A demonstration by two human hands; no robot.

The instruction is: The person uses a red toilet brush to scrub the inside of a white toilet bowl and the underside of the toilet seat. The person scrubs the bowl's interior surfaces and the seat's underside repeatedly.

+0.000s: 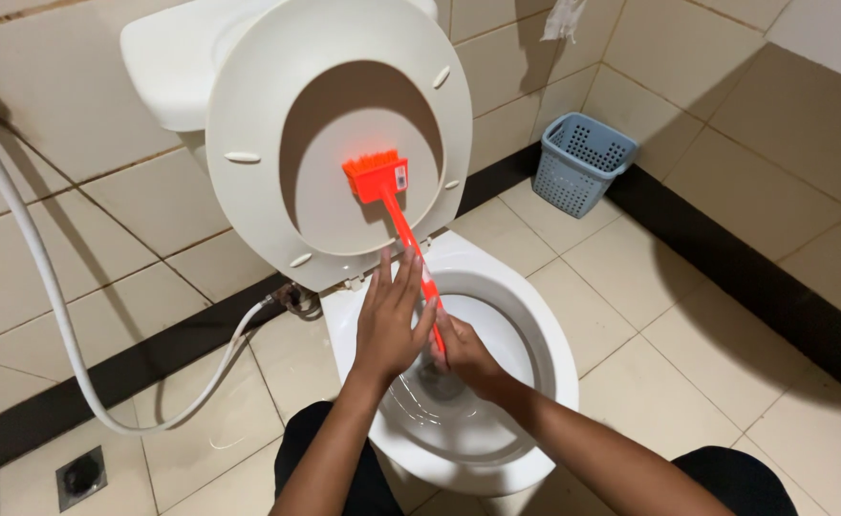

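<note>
An orange toilet brush (389,191) points up and away, its bristle head against the underside of the raised white lid. The raised seat (248,134) rings the lid. My right hand (468,355) grips the lower end of the brush handle above the white toilet bowl (545,325). My left hand (389,320) rests flat with fingers spread alongside the handle, touching it near the middle. Both forearms reach in from the bottom of the view over the bowl.
A white hose (48,287) hangs along the tiled wall on the left and joins a fitting behind the bowl. A floor drain (82,475) sits at the lower left. A blue-grey perforated bin (581,162) stands in the right corner. My dark-clothed knees flank the bowl.
</note>
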